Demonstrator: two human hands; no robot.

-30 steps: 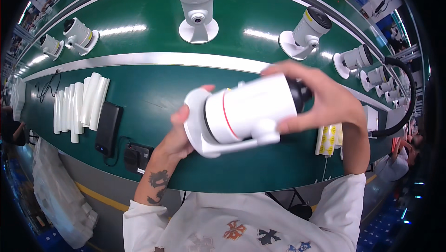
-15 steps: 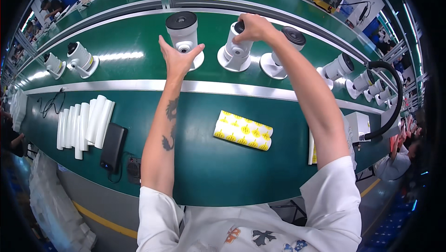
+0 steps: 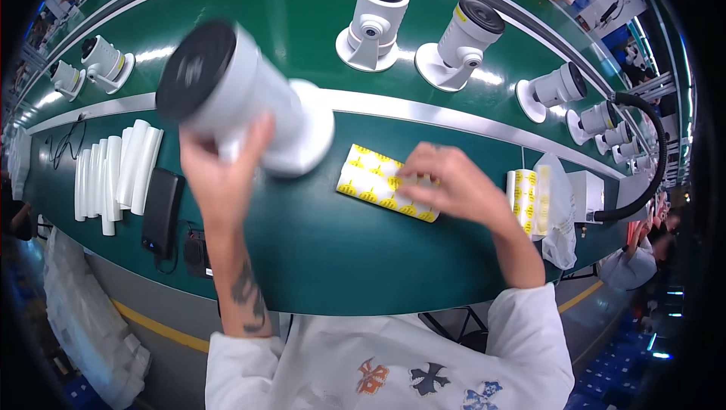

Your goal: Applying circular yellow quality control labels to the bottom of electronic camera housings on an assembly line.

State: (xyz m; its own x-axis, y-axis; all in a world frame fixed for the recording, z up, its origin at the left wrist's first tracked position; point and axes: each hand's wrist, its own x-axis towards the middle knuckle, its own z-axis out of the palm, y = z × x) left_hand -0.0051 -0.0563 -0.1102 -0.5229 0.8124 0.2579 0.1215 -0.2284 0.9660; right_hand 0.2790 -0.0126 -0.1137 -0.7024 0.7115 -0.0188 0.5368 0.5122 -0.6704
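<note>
White machine leans above the green table, the left hand grasping its body below the black top. It looks hard, smooth and maybe heavy, so its wide middle should be best to hold. Smaller yellow-and-white rolls lie under the right hand, fingers bent; I cannot tell if they grip.

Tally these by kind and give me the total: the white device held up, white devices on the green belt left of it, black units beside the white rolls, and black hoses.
White device in the left hand: 1
Devices farther left on the green belt: 2
Black units beside the white rolls: 2
Black hose: 1
Total: 6
</note>
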